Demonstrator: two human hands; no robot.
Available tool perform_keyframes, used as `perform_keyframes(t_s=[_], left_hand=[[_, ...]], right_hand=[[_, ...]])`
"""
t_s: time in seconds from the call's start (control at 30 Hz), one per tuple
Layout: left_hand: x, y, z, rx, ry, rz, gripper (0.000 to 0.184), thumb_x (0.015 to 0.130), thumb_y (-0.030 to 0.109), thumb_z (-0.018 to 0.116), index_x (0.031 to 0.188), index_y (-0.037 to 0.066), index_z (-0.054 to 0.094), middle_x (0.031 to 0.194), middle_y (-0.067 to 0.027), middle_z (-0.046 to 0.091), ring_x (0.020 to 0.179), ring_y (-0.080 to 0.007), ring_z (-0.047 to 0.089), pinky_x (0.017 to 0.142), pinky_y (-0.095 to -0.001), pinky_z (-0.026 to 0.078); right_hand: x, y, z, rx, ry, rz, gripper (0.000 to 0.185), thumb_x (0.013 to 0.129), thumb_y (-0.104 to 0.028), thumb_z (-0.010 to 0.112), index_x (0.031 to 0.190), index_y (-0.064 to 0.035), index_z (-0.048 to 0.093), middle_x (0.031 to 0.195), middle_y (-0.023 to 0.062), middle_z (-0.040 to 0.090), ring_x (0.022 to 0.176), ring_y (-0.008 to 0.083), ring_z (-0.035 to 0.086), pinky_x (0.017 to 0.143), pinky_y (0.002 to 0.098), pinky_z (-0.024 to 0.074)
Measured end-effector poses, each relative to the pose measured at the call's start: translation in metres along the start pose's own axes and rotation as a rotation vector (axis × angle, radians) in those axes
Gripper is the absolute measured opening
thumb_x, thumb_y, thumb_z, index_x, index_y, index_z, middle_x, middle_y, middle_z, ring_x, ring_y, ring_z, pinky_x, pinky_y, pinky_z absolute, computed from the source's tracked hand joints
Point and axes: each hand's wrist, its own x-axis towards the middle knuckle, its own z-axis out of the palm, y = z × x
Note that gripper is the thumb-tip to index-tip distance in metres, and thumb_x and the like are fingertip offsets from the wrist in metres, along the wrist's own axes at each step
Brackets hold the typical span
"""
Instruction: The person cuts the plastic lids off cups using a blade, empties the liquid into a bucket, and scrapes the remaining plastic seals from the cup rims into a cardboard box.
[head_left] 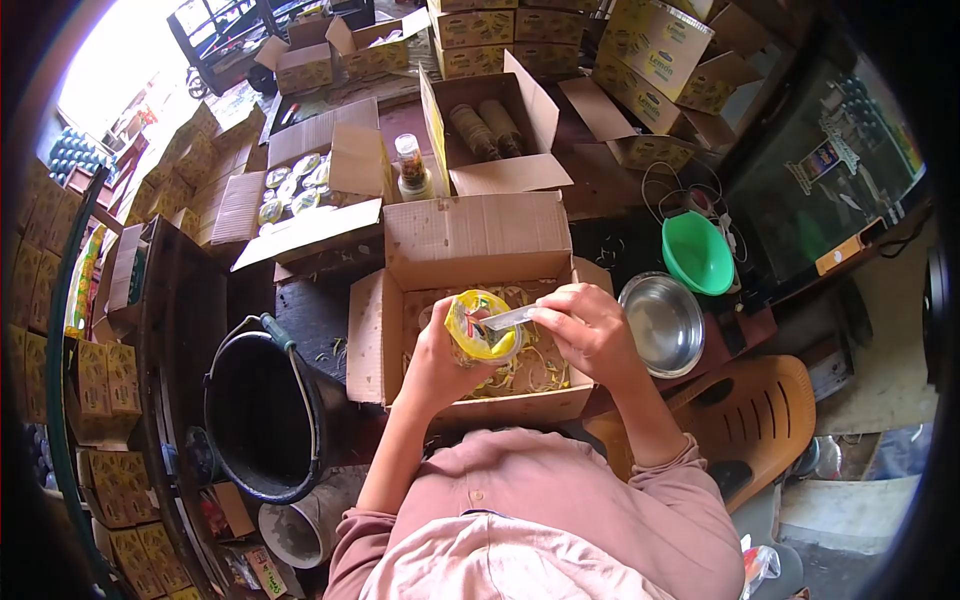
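Note:
My left hand (438,362) is wrapped around a clear plastic cup (492,350) with a yellow printed rim, tilted so its round end faces up. In my right hand (587,330) is a flat, pale blade-like tool (509,317), pinched near its right end. The tool's other end lies against the cup's round end; whether it cuts in, I cannot tell. Both hands are above an open cardboard box (520,408), where thin yellowish and clear shreds (540,365) are scattered.
Left of the box stands a black bucket (262,415). To the right are a metal bowl (661,325) and a green bowl (698,252). Further back, a carton holds several lidded cups (290,190), beside a jar (411,165). An orange chair (765,420) stands at right.

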Motion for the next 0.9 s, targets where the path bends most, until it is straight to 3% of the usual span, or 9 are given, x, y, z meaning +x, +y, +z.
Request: perform_keyframes(t_s=[0.1,0.2,0.4,0.53,0.67,0.9], left_hand=[[0.003,0.002,-0.009,0.189,-0.058,0.213,0.063,0.057,0.010,0.075,0.111,0.000,0.044,0.102,-0.0171,0.053,0.095,-0.0299,0.053,0.085,-0.0368,0.043],[0.003,0.007,-0.015,0.201,-0.104,0.233,0.060,0.057,0.012,0.073,0.110,-0.002,0.046,0.105,-0.0188,0.049,0.099,-0.0322,0.048,0.088,-0.0379,0.040],[0.004,0.006,-0.008,-0.050,0.019,0.062,0.059,0.060,0.013,0.069,0.111,-0.004,0.044,0.097,-0.0160,0.053,0.087,-0.0283,0.054,0.079,-0.0335,0.045],[0.003,-0.011,-0.002,0.079,0.010,0.105,0.054,0.065,0.011,0.062,0.112,-0.004,0.042,0.091,-0.0152,0.055,0.080,-0.0254,0.056,0.071,-0.0327,0.046],[0.009,0.002,0.009,0.123,0.079,0.067,0.052,0.058,0.009,0.074,0.101,0.000,0.046,0.090,-0.0151,0.058,0.081,-0.0258,0.060,0.073,-0.0322,0.048],[0.005,-0.004,0.015,0.082,0.011,0.024,0.045,0.062,0.005,0.072,0.100,0.001,0.049,0.091,-0.0135,0.060,0.082,-0.0229,0.061,0.073,-0.0311,0.048]], right_hand=[[0.009,0.003,0.002,-0.037,-0.025,-0.083,0.022,0.062,-0.002,0.064,0.084,-0.0050,0.063,0.083,0.0048,0.059,0.081,0.0212,0.058,0.071,0.0331,0.0478],[0.011,0.009,0.007,-0.068,-0.002,-0.136,0.020,0.064,-0.005,0.063,0.084,-0.0045,0.063,0.084,0.0043,0.059,0.081,0.0199,0.058,0.072,0.0330,0.0479],[0.006,0.012,0.014,-0.091,0.014,-0.096,0.020,0.063,-0.007,0.063,0.083,-0.0057,0.064,0.083,0.0031,0.059,0.081,0.0187,0.057,0.074,0.0320,0.0475],[0.004,0.013,0.018,-0.074,-0.013,-0.104,0.019,0.063,-0.006,0.063,0.082,-0.0070,0.064,0.080,0.0023,0.058,0.079,0.0183,0.057,0.072,0.0313,0.0480],[-0.005,0.017,0.023,-0.065,-0.048,-0.105,0.016,0.065,-0.007,0.061,0.081,-0.0040,0.063,0.074,0.0042,0.055,0.074,0.0187,0.055,0.068,0.0299,0.0478],[-0.016,0.017,0.018,-0.079,-0.082,-0.125,0.018,0.065,-0.009,0.060,0.082,-0.0038,0.062,0.073,0.0048,0.056,0.073,0.0185,0.056,0.066,0.0292,0.0485]])
